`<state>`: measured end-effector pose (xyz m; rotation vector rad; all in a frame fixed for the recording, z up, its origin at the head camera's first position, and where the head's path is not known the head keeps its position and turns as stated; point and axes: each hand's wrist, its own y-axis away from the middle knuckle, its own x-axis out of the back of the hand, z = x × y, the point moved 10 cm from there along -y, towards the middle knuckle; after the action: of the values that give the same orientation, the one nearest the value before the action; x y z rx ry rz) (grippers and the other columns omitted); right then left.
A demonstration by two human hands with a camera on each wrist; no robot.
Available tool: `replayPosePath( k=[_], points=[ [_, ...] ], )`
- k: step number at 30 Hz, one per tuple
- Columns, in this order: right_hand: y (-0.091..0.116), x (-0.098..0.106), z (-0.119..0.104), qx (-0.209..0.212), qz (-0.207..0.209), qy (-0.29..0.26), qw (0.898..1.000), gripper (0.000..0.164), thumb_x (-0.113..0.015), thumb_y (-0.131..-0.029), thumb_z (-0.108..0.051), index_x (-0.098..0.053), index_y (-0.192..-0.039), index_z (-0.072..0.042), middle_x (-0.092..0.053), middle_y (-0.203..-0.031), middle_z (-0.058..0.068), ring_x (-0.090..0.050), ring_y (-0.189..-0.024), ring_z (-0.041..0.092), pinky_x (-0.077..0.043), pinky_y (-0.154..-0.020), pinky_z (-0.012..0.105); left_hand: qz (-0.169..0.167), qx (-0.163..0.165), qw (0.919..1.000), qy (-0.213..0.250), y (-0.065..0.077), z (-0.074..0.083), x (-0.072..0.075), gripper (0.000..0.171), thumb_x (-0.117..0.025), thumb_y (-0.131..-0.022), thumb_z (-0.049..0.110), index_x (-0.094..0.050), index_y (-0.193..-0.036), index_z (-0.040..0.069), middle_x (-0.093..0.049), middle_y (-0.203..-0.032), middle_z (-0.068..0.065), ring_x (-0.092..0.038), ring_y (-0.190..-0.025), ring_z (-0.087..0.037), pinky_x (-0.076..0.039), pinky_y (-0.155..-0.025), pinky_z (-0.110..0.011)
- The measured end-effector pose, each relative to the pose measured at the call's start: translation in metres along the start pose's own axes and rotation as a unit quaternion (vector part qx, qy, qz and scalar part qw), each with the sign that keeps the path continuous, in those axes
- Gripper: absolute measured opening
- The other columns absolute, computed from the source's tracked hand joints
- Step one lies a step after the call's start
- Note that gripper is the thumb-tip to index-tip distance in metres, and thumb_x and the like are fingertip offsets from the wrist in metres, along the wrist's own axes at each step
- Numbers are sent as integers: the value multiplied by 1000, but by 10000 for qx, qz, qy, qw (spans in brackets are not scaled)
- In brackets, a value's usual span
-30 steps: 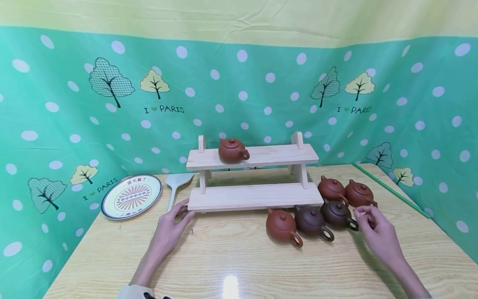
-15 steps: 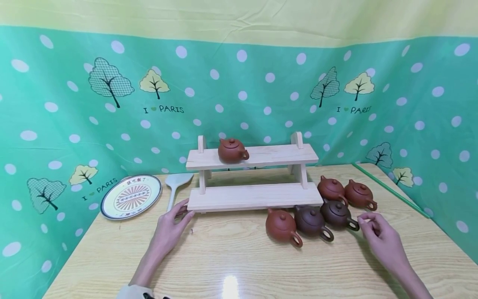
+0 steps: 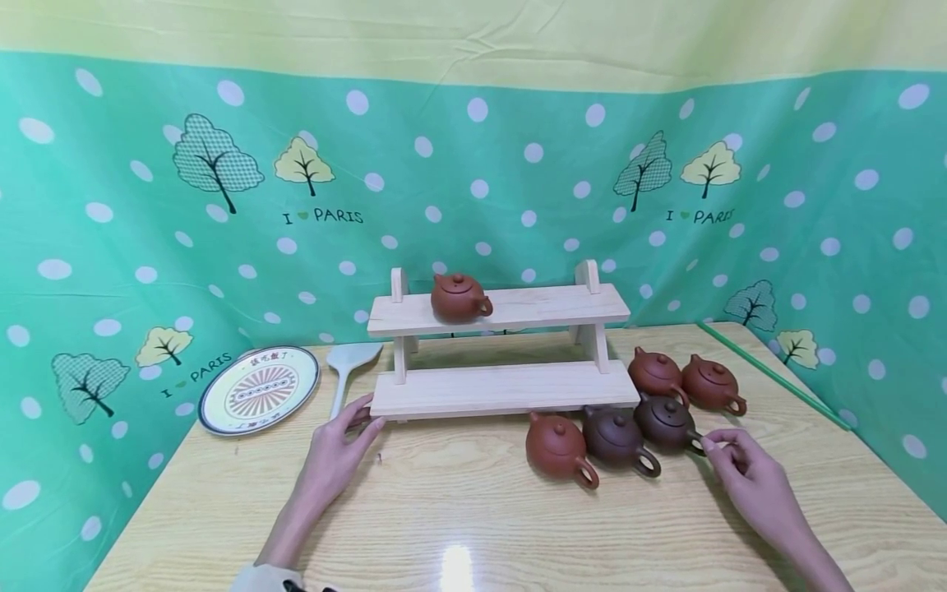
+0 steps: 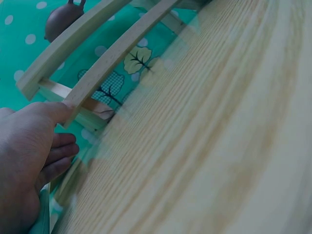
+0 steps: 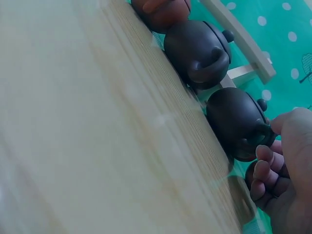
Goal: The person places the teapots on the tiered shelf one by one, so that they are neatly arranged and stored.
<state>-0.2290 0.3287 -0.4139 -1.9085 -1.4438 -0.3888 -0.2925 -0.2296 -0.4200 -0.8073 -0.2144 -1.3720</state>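
Observation:
My right hand (image 3: 758,485) pinches the looped handle of a dark brown teapot (image 3: 666,423) between thumb and fingers. In the right wrist view the same dark teapot (image 5: 234,119) sits upright, thumb at the top of its handle. A second dark teapot (image 3: 616,436) and a reddish-brown teapot (image 3: 555,446) stand to its left. My left hand (image 3: 333,456) holds the left end of the lower board of a two-tier wooden shelf (image 3: 503,389), thumb on the near side in the left wrist view. One reddish-brown teapot (image 3: 457,299) stands on the upper board.
Behind the held teapot are two more reddish-brown teapots, a left one (image 3: 655,374) and a right one (image 3: 712,385). A green stick (image 3: 777,376) lies along the right edge. At the left are a patterned plate (image 3: 259,390) and a white spatula (image 3: 351,358). A polka-dot curtain (image 3: 473,164) hangs behind.
My right hand has moved from near the rear right teapot's handle, toward me, to the dark teapot's handle and now pinches it. The left hand stays on the shelf.

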Motion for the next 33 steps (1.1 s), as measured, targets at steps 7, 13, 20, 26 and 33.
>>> replayPosePath(
  k=[7, 13, 20, 26, 33],
  points=[
    [0, -5, 1, -11, -67, 22, 10000, 20, -58, -109, -18, -60, -113, 2, -52, -66, -1, -45, -57, 11, -34, -50, 29, -3, -3, 10000, 1, 0, 0, 0, 47, -74, -99, 21, -61, -141, 3, -73, -120, -15, -70, -112, -33, -52, -101, -54],
    [0, -9, 3, 130, -123, -79, 9998, 12, -63, -105, -9, -62, -110, 2, -52, -65, -3, -45, -57, 8, -33, -51, 28, -7, -15, 10000, -37, 0, 1, 0, 48, -74, -99, 20, -60, -141, 2, -73, -119, -16, -70, -111, -34, -52, -100, -55],
    [-2, -12, 0, 294, -192, -240, 9991, 8, -64, -103, -5, -63, -106, 2, -51, -65, -4, -46, -57, 9, -34, -50, 27, -40, 36, 10000, -26, 0, 0, -1, 49, -73, -100, 21, -59, -142, 2, -73, -121, -17, -69, -112, -36, -53, -99, -55],
    [-2, -13, 0, 295, -234, -183, 9991, 7, -63, -104, -6, -63, -103, 1, -49, -67, -5, -45, -59, 8, -34, -51, 27, -33, 46, 10000, -57, 0, 0, 0, 50, -72, -100, 23, -58, -143, 1, -72, -122, -19, -68, -113, -37, -51, -100, -57],
    [-2, -14, 3, 144, -330, 12, 9994, 12, -60, -106, -10, -65, -102, 0, -47, -70, -3, -42, -62, 7, -31, -51, 28, -43, 76, 10000, -38, 0, -1, 0, 50, -74, -99, 22, -59, -142, 1, -72, -122, -20, -68, -113, -38, -51, -102, -58]
  ],
)
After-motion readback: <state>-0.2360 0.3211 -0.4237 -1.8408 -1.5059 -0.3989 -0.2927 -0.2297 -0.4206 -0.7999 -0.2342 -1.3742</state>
